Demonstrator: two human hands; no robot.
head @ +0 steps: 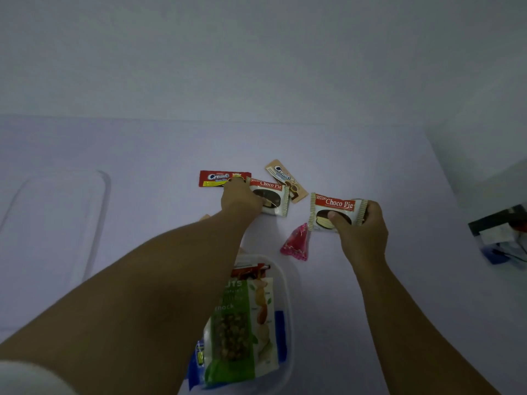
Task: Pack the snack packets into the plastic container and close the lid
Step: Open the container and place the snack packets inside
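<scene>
Snack packets were split between table and box: the plastic container point(286, 283) sat near the person, already holding a green nut bag point(242, 332) with a red packet point(248, 269) behind it and something blue beneath. Right hand point(360, 226) had a Choco Pie point(336, 210) pinched, thumb on the front face, fingers wrapped round its right edge, lifted clear of the table as far as I could tell. Left hand point(241, 199) was closed over the left side of a 2nd Choco Pie point(271, 199), which lay flat and overlapped a beige Cream-O packet point(286, 178); a red Cream-O packet point(224, 178) sat just beyond the knuckles. A pink triangular packet point(296, 242) lay between the hands, untouched. Clear lid point(54, 223) rested well apart at far left. To do this pick well, I'd say: grip by the sealed edges, not the middle, since the pies would likely crush; slide the left one off the beige packet before lifting so it doesn't drag; lay both flat beside the nut bag to keep lid clearance.
</scene>
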